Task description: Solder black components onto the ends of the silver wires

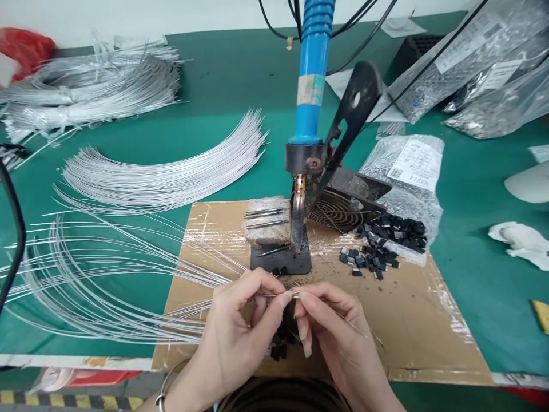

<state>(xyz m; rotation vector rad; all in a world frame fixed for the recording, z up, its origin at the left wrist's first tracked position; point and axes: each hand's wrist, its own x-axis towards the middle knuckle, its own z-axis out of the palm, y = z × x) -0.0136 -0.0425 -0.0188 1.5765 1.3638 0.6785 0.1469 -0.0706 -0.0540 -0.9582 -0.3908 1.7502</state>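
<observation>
At lower centre, your left hand [242, 323] and right hand [337, 323] each pinch, thumb against forefinger, what appears to be a thin wire [295, 296]; its end is too small to make out. The fingertips nearly meet below the iron [310, 111], probably to steady a short span close to its down-pointing tip [297, 229]. Loose wires [124, 272] fan across the lower left, presumably so their length stays clear of heat. Black pieces [392, 232] lie right of centre, partly on cardboard [429, 326] that likely shields the desk [231, 68].
</observation>
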